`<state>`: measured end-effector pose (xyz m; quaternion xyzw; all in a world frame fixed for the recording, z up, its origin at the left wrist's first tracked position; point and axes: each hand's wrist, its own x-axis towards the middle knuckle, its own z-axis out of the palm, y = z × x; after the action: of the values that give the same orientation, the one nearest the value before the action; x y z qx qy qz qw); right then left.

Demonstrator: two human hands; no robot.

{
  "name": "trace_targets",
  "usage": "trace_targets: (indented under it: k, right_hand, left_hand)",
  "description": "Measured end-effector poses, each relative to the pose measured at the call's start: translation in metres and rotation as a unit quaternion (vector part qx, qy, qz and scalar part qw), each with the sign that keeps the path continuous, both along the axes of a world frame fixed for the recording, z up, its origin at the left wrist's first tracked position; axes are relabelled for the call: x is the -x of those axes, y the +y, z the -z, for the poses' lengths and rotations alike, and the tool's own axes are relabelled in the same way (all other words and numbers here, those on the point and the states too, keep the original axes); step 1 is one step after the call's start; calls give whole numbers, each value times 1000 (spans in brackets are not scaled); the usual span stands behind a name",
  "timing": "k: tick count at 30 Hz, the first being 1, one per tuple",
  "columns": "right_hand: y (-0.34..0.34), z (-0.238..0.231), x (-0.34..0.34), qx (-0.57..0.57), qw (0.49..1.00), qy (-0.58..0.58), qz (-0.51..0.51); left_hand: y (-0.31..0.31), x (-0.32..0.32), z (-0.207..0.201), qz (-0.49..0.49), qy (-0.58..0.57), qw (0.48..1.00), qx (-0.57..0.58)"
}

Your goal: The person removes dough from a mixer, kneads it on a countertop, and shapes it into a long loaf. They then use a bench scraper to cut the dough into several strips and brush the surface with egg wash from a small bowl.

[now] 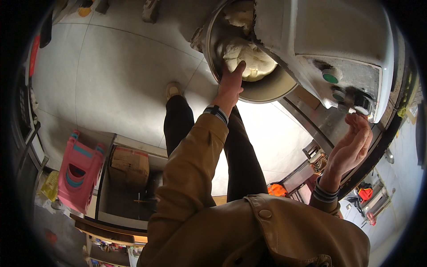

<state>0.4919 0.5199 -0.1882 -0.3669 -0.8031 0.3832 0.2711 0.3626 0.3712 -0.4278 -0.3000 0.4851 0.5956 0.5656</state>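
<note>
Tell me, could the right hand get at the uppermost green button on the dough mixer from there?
Probably yes: the right hand is up by the black knob on the same control panel, and nothing seems to cover the uppermost green button.

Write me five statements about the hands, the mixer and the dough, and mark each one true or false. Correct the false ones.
1. The left hand reaches over the rim of the metal bowl to the dough. True.
2. The right hand is at the dark knob on the mixer. True.
3. Both hands are in the metal bowl. False: only the left hand is; the right hand is outside it.
4. The mixer's control panel bears a green button. True.
5. The dough is dark brown. False: it is pale.
</note>
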Motion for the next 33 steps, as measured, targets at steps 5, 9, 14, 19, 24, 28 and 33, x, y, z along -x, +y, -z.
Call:
trace_targets:
  k: [5,9,14,19,24,28,33]
  right_hand:
    - [-24,32,-15,61,995,-38,-63]
    - [-22,135,-24,554,804,-70,205]
    - [12,294,-22,753,601,21,268]
    - [-21,374,-12,421,879,-208,-86]
    - [-45,382,27,212,916,-280,-196]
    - [-59,360,16,588,808,-41,0]
    - [-40,333,-17,479,860,-176,-19]
  left_hand:
    - [6,3,41,83,40,995,27]
    - [27,10,96,125,211,962,120]
    - [47,32,140,147,329,928,91]
    - [62,46,140,286,349,883,133]
    - [63,63,154,298,509,774,227]
    - [46,64,150,263,527,794,149]
    - [24,37,61,218,482,839,127]
